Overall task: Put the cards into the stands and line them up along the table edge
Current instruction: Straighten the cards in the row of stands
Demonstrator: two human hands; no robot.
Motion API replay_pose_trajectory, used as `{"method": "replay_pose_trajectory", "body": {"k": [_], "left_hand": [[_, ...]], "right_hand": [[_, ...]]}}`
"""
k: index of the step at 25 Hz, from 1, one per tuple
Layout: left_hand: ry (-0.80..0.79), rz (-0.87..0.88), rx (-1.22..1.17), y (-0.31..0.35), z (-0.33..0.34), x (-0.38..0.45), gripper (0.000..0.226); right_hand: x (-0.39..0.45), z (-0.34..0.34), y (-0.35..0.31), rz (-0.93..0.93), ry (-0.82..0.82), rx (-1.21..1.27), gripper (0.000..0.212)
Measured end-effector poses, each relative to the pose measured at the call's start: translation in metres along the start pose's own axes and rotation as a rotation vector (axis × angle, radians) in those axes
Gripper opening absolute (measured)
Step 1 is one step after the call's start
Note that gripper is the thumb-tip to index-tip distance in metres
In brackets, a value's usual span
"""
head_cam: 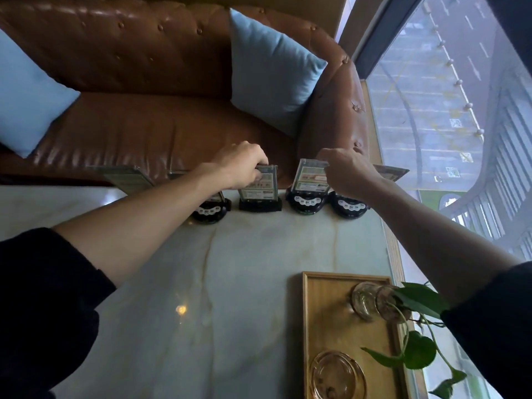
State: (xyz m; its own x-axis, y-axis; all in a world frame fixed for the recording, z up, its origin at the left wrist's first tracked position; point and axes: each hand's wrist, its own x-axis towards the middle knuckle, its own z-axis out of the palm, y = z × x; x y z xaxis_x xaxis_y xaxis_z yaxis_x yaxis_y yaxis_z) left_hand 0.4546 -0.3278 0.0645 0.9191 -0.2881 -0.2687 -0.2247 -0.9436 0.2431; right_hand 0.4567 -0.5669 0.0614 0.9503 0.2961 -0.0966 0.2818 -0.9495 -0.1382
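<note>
Mostly sofa point(149, 82) in the upper half of the frame, brown leather, blue cushion point(270, 73) upper centre. Marble table point(230, 283) fills the lower half, its far edge running across mid-frame. Wooden tray point(325, 335) lower right, with a glass vase point(371, 300) of leaves and an amber ashtray point(336, 375) on it.

Stands sit in a row at the far table edge, mid-frame. Left hand point(241, 165) curls over the top of the card point(259, 182) in the square black stand point(260, 203), gripping it. Right hand point(345, 171) pinches the top corner of the second card point(311, 177), which stands upright in the round black stand point(306, 202). Another round stand point(349, 204) just right of it, and one more point(210, 211) partly hidden under the left forearm; their cards are mostly hidden. Clear tilted holder point(126, 177) lies further left.

Step looks like lining up: cards seem seated already, hands on two neighbours. Next move likely calls for small nudges so bases sit even along the edge, without tipping stands off the far side.
</note>
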Motion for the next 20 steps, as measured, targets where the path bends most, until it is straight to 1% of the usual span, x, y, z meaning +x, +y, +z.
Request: {"method": "replay_pose_trajectory", "body": {"k": [3,7,9,11,12,16,20], "left_hand": [[0.009,0.021,-0.031,-0.002,0.0,0.004,0.013],[0.005,0.063,0.012,0.003,0.001,0.004,0.02],[0.052,0.108,0.093,0.005,0.0,0.001,0.024],[0.14,0.167,0.24,0.004,-0.003,-0.002,0.025],[0.149,0.177,0.282,0.003,-0.004,-0.003,0.026],[0.036,0.108,0.239,0.001,-0.005,-0.013,0.037],[-0.067,0.028,0.104,0.01,-0.008,-0.021,0.036]], "right_hand": [[0.002,0.001,-0.001,-0.008,0.015,0.001,0.039],[0.002,0.001,-0.001,-0.007,0.026,0.008,0.036],[0.002,0.001,0.0,-0.004,0.024,0.013,0.035],[0.002,0.002,-0.001,-0.003,0.02,0.018,0.035],[0.003,0.003,-0.001,-0.003,0.021,0.025,0.035],[0.002,0.005,0.0,0.0,0.037,0.055,0.04],[0.003,0.006,-0.001,0.003,0.017,0.048,0.04]]}}
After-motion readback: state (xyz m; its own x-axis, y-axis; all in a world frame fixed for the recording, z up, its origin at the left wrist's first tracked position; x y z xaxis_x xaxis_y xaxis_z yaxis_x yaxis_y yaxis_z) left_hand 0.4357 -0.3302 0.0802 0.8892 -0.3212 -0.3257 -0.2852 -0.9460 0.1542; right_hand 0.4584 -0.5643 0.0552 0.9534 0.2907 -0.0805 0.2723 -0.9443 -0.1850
